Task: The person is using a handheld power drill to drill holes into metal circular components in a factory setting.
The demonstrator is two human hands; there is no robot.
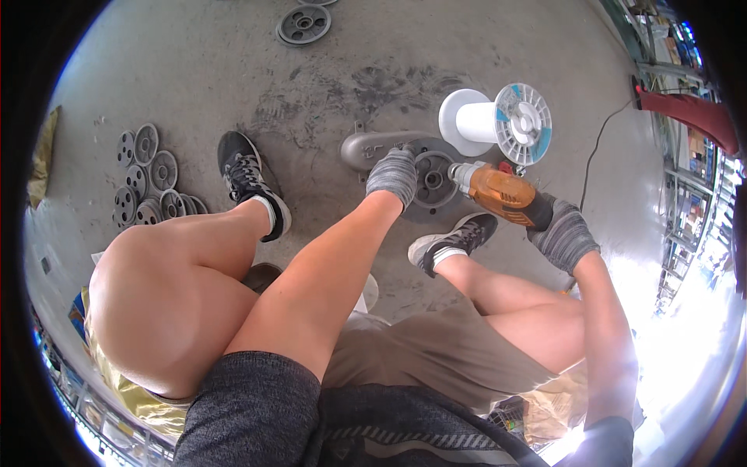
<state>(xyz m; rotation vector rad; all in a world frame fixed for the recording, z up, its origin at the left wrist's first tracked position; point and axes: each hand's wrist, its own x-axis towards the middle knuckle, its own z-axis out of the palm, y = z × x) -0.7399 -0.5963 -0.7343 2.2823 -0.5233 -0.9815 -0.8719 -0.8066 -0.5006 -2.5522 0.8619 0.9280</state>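
Observation:
My right hand (pixel 562 237), in a grey knit glove, is wrapped round the handle of an orange power drill (pixel 504 191). The drill lies level, its nose pointing left at a dark grey pulley wheel (pixel 433 181) on the floor; whether it touches is unclear. Left of the wheel lies a rounded grey metal cover (pixel 364 151) with small lugs. My left hand (pixel 394 178), gloved alike, reaches to where cover and wheel meet. Its fingers are curled, and what they pinch is hidden beneath them. Just behind the drill is a white plastic spool (pixel 476 122) on its side.
Several grey pulley wheels (pixel 163 172) are heaped at the left, and more (pixel 304 25) lie at the far edge. My shoes (pixel 247 177) flank the work. A black cable (pixel 597 148) trails at the right, near shelving (pixel 689 167) and a person's red-trousered leg (pixel 689 117).

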